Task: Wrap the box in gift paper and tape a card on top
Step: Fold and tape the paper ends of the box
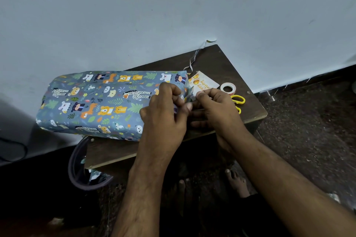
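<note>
While the long box [100,101], already covered in animal-print gift paper [115,90], lies across the small dark surface [215,63] with its far end hanging past the edge, both hands are busy at its near end. The left hand [163,109] pinches the loose paper flap at that end, fingers curled round it, and the right hand [213,107] meets it from the other side, fingertips gripping the same fold. To my eye the step in hand is closing this end. Next comes pressing the flap flat against the box and fixing it, which means freeing one hand for the tape roll [228,88] lying just beyond the right hand, beside the yellow scissors [238,100]. The card [204,82] waits near the wall, partly hidden behind the hands, not yet on top.
</note>
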Available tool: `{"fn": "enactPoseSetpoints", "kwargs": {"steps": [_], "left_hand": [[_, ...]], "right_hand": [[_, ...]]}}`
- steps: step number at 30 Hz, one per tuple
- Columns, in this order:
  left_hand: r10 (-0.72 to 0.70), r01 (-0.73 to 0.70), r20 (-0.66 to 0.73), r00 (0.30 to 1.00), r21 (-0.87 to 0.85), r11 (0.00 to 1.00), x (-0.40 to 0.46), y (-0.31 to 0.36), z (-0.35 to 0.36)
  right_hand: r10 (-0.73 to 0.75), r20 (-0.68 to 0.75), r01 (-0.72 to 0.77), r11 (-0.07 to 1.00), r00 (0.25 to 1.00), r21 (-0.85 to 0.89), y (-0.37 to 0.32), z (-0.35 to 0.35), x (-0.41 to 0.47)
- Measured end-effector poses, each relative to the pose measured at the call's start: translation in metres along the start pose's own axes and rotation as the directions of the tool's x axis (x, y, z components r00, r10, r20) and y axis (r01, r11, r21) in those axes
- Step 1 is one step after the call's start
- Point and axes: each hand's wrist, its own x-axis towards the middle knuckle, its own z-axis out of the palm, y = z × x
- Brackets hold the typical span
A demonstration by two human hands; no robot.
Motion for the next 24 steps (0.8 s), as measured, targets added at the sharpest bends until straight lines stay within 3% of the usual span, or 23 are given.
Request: {"fn": "enactPoseSetpoints", "kwargs": {"steps": [5, 19, 24], "left_hand": [[-0.013, 0.014, -0.011, 1.000, 0.117, 0.993, -0.004, 0.002, 0.004], [0.040, -0.027, -0.091, 0.995, 0.143, 0.989, -0.003, 0.006, 0.004], [0.039, -0.027, -0.100, 0.994, 0.119, 0.993, -0.003, 0.005, 0.005]], "right_hand": [[-0.040, -0.086, 0.035, 0.998, 0.996, -0.058, 0.004, 0.009, 0.003], [-0.185, -0.229, 0.092, 0.927, 0.956, -0.363, 0.019, 0.021, 0.015], [-0.230, -0.272, 0.115, 0.917, 0.934, -0.382, 0.020, 0.026, 0.017]]}}
